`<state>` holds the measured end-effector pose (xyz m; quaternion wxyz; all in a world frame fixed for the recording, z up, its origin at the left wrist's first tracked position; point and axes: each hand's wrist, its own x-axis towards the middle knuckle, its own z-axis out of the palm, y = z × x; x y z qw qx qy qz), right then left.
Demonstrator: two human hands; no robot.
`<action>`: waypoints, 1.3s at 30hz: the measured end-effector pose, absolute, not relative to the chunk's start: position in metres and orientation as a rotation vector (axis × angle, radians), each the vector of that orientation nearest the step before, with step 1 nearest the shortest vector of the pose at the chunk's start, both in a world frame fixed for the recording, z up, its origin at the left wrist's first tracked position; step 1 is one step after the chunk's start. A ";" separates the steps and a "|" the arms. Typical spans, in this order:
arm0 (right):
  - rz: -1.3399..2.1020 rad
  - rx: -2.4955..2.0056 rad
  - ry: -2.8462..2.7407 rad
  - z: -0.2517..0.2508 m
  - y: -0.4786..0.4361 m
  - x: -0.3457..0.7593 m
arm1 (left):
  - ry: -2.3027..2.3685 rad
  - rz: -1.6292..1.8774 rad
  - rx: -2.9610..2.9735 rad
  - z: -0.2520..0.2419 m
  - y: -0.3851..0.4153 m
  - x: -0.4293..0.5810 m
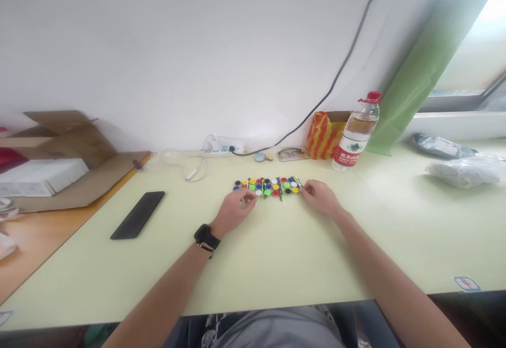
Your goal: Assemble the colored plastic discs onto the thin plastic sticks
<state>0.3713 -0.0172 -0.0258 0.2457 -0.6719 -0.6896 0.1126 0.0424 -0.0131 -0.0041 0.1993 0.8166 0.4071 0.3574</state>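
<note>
A row of small round coloured discs [275, 193], which look like buttons, lies on the table in black, white, red, yellow, green and blue. Thin coloured sticks [280, 189] stand between groups of them. At the row's left end is my left hand [236, 210], its fingers curled together over the nearest discs; whatever is between the fingertips is hidden. My right hand [322, 197] touches the right end with thumb and fingers pinched, close to a yellow disc [295, 190] and the last sticks. What that pinch holds is too small to make out.
A black flat slab like a phone [137, 215] lies at left, beside cardboard packaging [85, 187] and a white box [43, 177]. Along the wall are a power strip [224, 146], a striped bag [322, 136] and a water bottle [356, 136]. Plastic bags [462, 171] lie at right.
</note>
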 end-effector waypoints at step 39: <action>0.315 -1.901 -1.608 -0.027 -0.019 0.361 | 1.082 0.831 2.350 -0.007 -0.028 0.049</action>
